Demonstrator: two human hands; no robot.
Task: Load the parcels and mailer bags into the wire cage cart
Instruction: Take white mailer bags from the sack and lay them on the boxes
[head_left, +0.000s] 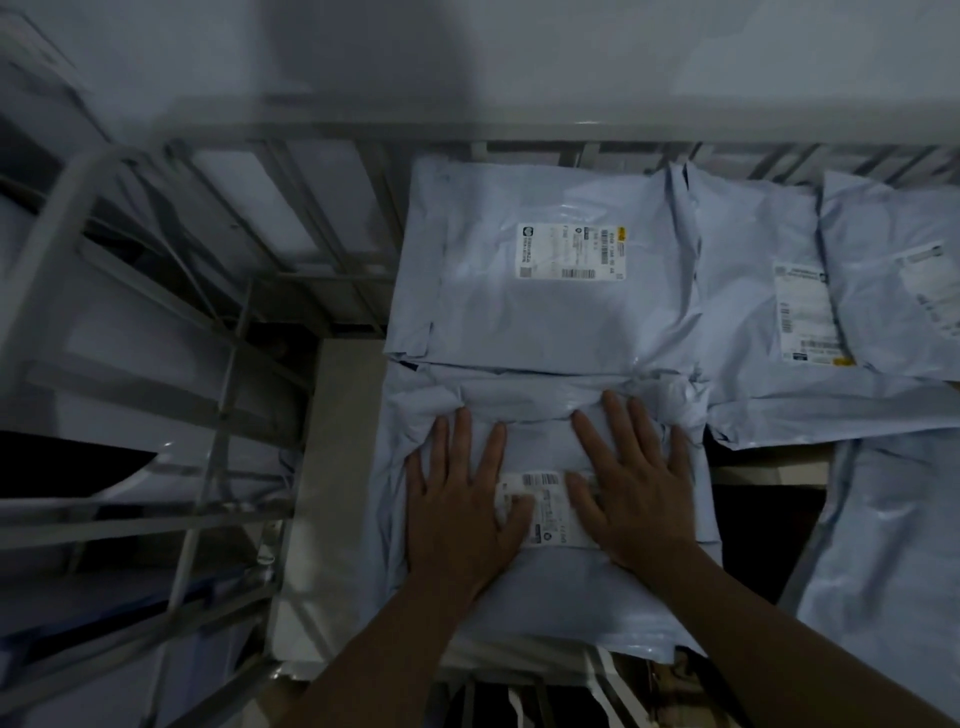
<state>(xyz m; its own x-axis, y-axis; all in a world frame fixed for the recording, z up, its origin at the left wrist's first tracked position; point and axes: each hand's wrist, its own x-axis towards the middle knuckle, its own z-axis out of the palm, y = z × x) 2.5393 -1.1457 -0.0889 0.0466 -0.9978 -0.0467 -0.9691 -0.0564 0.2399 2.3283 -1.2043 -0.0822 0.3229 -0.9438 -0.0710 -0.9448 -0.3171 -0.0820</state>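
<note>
- Currently: left hand (457, 499) and right hand (634, 483) lie flat on the near mailer bag (545, 603), fingers straight and spread, gripping nothing. Probably pressing it level so the layer stacks.
- Its far edge butts the labelled mailer bag (545, 322) behind, likely to save space.
- Further bags (753, 312) lie to the right.
- Wire cage cart (311, 218) bars bound the far side.

I'm in a parcel depot or mailroom: pale mailer bags (545, 322) with printed barcode labels (571, 252) lie stacked from twelve to three o'clock inside a wire cage cart (363, 134), and another loaded cage (130, 522) stands at nine o'clock.
</note>
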